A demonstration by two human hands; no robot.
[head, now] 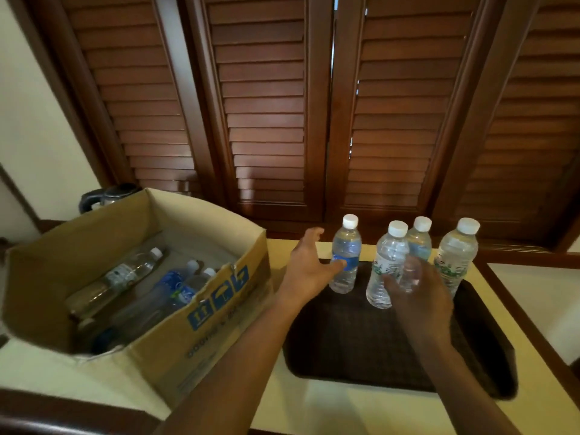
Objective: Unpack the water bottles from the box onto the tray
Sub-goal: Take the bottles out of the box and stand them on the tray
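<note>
Nearest: dark wood rail [62, 412] along the front edge, then a pale cream counter top [314, 406].

Two bare forearms reach out over the counter. Left hand [309, 265]: fingers spread wide, thumb tip touching the blue label of the leftmost bottle [345, 255], nothing gripped. Right hand [417, 296]: blurred, fingers loosely apart in front of the bottle cluster; cannot tell whether they touch a bottle.

Dark brown tray [354, 337] lies flat on the counter, right of centre, its near half bare.

Cardboard box [201, 312], open-topped, blue print on its near wall, sits left of the tray, its corner just beside it. Inside, bottles lie on their sides: one clear bottle with pale label [125, 274], one blue-labelled bottle [169, 287], and at least one more white cap [208, 272] beside it. Exact count in the box is unclear.

Four bottles stand upright, white-capped, along the tray's far part: the blue-labelled one apart at left, then a front bottle [387, 262], one behind it [420, 240], and the rightmost [458, 249].

Behind the box: a dark kettle [103, 196], partly hidden.

Far: four louvred wooden shutter panels [263, 105]; cream wall [34, 120] at left.
</note>
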